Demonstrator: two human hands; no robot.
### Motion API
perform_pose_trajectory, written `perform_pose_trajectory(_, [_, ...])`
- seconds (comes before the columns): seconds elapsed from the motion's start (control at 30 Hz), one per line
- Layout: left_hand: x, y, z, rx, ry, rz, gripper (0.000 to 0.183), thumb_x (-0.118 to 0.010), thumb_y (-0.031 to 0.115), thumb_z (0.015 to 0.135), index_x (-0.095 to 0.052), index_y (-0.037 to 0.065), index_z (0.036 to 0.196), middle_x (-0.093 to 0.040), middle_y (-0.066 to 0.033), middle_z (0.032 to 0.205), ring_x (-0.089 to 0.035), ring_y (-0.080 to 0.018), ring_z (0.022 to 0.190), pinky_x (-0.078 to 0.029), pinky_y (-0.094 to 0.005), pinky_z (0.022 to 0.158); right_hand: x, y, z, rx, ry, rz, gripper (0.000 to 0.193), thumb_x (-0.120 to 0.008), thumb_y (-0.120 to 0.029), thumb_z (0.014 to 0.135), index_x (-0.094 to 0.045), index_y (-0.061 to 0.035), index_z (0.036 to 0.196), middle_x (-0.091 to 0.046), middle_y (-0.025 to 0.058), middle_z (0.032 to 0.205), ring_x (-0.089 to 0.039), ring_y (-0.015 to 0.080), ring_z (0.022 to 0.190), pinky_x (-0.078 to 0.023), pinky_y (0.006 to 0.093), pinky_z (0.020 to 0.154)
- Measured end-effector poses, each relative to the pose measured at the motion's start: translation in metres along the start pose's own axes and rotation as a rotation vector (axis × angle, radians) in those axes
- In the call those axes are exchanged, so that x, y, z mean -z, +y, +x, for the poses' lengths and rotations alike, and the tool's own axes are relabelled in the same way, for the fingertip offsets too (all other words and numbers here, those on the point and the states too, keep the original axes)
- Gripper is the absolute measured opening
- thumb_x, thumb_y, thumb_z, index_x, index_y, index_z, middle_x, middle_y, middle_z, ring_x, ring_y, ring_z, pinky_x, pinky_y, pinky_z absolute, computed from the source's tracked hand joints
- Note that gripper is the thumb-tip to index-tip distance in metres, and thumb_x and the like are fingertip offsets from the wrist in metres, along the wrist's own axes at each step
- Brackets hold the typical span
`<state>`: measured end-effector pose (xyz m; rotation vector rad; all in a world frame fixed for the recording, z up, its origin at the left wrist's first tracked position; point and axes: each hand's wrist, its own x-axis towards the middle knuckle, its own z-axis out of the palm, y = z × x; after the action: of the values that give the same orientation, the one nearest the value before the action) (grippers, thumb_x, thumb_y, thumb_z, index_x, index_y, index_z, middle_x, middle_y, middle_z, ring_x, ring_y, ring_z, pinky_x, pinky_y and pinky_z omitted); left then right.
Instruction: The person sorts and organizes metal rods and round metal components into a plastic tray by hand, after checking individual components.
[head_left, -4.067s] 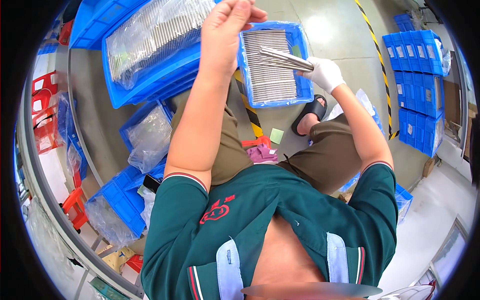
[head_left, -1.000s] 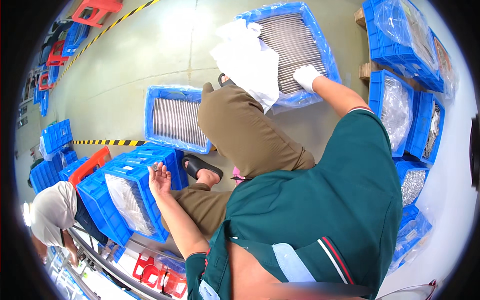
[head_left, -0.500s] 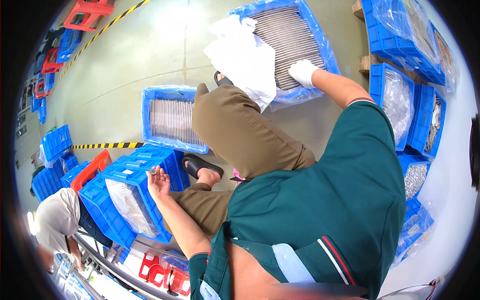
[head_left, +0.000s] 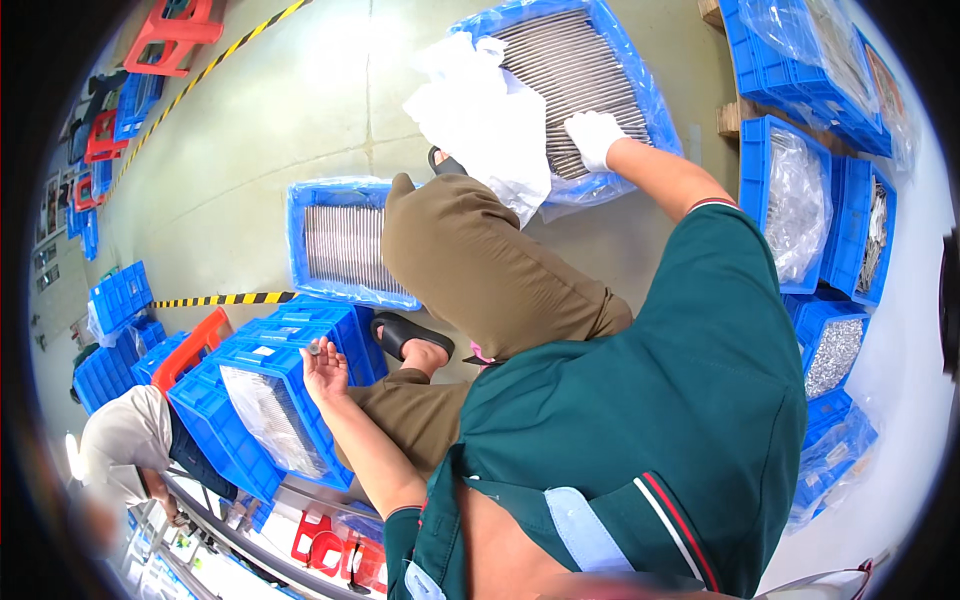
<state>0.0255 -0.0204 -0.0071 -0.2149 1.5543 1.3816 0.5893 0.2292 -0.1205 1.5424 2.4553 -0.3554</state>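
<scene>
My right hand [head_left: 594, 138], in a white glove, is over the rows of thin metal rods [head_left: 575, 65] in a plastic-lined blue crate [head_left: 650, 95]. Its fingers are bent down against the rods; whether one is gripped is hidden. White plastic sheeting [head_left: 480, 120] drapes over this crate's left side. My bare left hand [head_left: 326, 372] is raised beside my knee, palm up. Between its thumb and fingers sits a small round grey metal piece [head_left: 314, 348]. A second lined blue crate [head_left: 296, 235] of similar rods [head_left: 345, 243] lies beyond that hand, left of my leg.
Stacked blue crates [head_left: 215, 400] stand close to my left hand, beside a red stool [head_left: 190, 350]. More crates [head_left: 755, 185] with metal parts line the right side. Another person [head_left: 130, 440] bends at the lower left. Yellow-black tape [head_left: 225, 299] marks the floor.
My right hand has moved slightly left and up across the rods. My left hand, still holding the metal piece, appears slightly lower and further right as the view shifts.
</scene>
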Motion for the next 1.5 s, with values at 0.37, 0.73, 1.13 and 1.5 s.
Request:
perform_pose_trajectory(0.37, [0.004,0.000,-0.005,0.006,0.013,0.016,0.035,-0.057,0.042,0.084,-0.059,0.009,0.097,-0.065,-0.0045,0.095,-0.060,-0.0180,0.081,-0.047,-0.0334,0.065,0.003,-0.004,0.015,-0.022,-0.111,0.024,0.019,-0.059,-0.013,0.071,-0.067,-0.0037,0.085,-0.064,0.0180,0.093,-0.063,0.0312,0.087,-0.051,0.0404,0.074])
perform_pose_trajectory(0.73, [0.006,0.001,0.000,0.026,-0.013,0.009,0.032,-0.058,0.039,0.084,-0.062,0.009,0.094,-0.066,-0.0043,0.094,-0.061,-0.0182,0.083,-0.045,-0.0344,0.068,-0.010,-0.019,0.007,-0.082,-0.115,-0.001,0.029,-0.063,-0.017,0.068,-0.061,-0.0069,0.095,-0.057,0.0133,0.100,-0.056,0.0295,0.096,-0.048,0.0441,0.076])
perform_pose_trajectory(1.13, [0.003,-0.001,-0.007,0.025,0.005,0.006,0.033,-0.058,0.039,0.084,-0.060,0.008,0.095,-0.065,-0.0059,0.093,-0.061,-0.0188,0.080,-0.046,-0.0330,0.065,-0.027,-0.024,0.015,-0.089,-0.040,-0.137,0.018,-0.054,-0.011,0.076,-0.067,-0.0088,0.089,-0.061,0.0098,0.092,-0.060,0.0265,0.089,-0.048,0.0509,0.068])
perform_pose_trajectory(1.5, [0.011,-0.005,-0.004,0.002,0.021,-0.004,0.034,-0.059,0.040,0.084,-0.060,0.009,0.095,-0.065,-0.0060,0.093,-0.061,-0.0184,0.079,-0.046,-0.0322,0.064,-0.015,0.003,0.017,0.255,-0.032,-0.248,0.016,-0.051,-0.013,0.074,-0.067,-0.0105,0.072,-0.066,0.0111,0.076,-0.064,0.0247,0.075,-0.044,0.0396,0.066])
